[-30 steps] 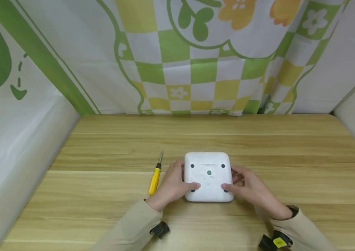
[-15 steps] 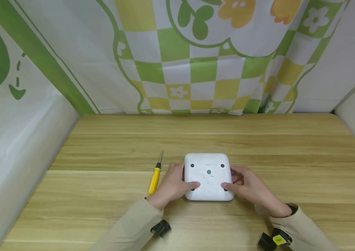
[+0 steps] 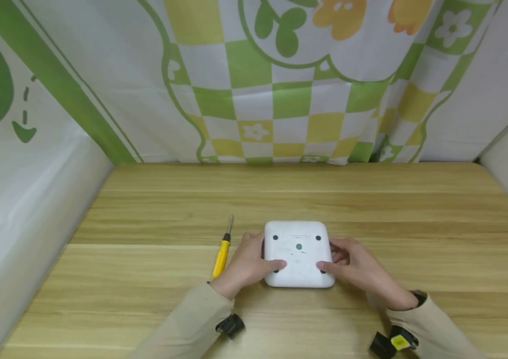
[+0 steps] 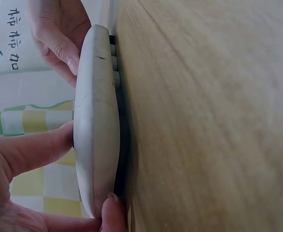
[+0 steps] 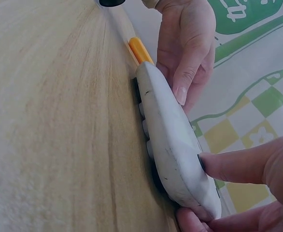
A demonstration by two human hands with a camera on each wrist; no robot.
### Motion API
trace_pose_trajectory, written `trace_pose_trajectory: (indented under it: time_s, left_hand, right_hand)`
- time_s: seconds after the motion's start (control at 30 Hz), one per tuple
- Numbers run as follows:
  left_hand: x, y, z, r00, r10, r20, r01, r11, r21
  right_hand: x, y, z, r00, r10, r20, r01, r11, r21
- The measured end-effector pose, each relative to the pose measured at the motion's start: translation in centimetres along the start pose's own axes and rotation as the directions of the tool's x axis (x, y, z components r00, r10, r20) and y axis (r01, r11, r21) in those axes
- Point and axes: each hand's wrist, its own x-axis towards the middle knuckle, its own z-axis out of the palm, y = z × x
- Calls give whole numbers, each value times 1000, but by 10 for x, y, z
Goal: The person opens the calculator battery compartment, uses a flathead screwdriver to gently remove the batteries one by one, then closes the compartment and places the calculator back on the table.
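I grip a white device (image 3: 299,259) between both hands, my left hand (image 3: 247,262) clamped on its left side and my right hand (image 3: 356,264) on its right, each thumb pressing the upturned back while fingers curl under the edge. It sits low at the middle of the wooden bench (image 3: 146,219), face down; I cannot tell whether it touches the wood. It is a squarish shell with rounded corners, with dark round feet (image 3: 275,238) near the corners, a green dot (image 3: 299,247) about the middle and a thin line toward the far edge. Dark scuffs mark the shell, and pale keys (image 4: 115,63) project from the darker face below. Past my left hand lies a yellow-handled screwdriver (image 3: 221,257), tip pointing away from me. I can read no brand on the back. Chinese characters (image 4: 14,39) run sideways on the backdrop, the first two both 柿; the yellow tag (image 3: 399,342) by my right wrist is too small to read.
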Motion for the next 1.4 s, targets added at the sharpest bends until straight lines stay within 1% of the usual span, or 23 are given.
trace_pose_trajectory:
  time_s: [0.47, 0.6, 0.73, 0.83, 0.9, 0.97, 1.03, 1.17, 1.27, 1.33, 1.4]
  left_hand:
    - [0, 0, 0, 1000, 1, 9, -1, 1000, -5]
    - [0, 0, -1, 1000, 0, 9, 0, 1000, -5]
    - [0, 1, 0, 1000, -11, -3, 11, 1000, -3]
    - [0, 2, 0, 1000, -10, -22, 10, 1000, -7]
    - [0, 4, 0, 1000, 4, -29, -4, 1000, -9]
    - [1, 5, 1, 999, 31, -34, -31, 1000, 0]
    - [1, 6, 2, 998, 52, -38, -52, 998, 20]
    - [1, 7, 3, 996, 70, -46, -66, 994, 90]
    - [0, 9, 4, 997, 63, -48, -56, 987, 149]
    - [0, 10, 4, 997, 59, -47, -50, 982, 181]
    - [0, 11, 3, 998, 50, -47, -40, 979, 202]
  right_hand:
    - [0, -3, -1, 1000, 10, 23, -10, 999, -35]
    - [2, -2, -1, 999, 0, 34, 1, 999, -38]
    - [3, -4, -3, 999, -31, 21, 32, 997, -70]
    - [1, -8, -5, 997, -73, -10, 71, 988, -135]
    - [-1, -10, -6, 993, -111, -27, 105, 979, -177]
    - [-1, -12, -6, 985, -167, -47, 154, 965, -215]
    - [1, -13, -6, 969, -235, -70, 212, 946, -243]
    - [11, -16, -2, 924, -366, -108, 318, 894, -315]
    - [21, -18, 0, 902, -420, -101, 360, 861, -358]
    - [28, -20, 1, 895, -439, -78, 381, 845, -375]
    - [33, -21, 3, 893, -448, -47, 395, 830, -394]
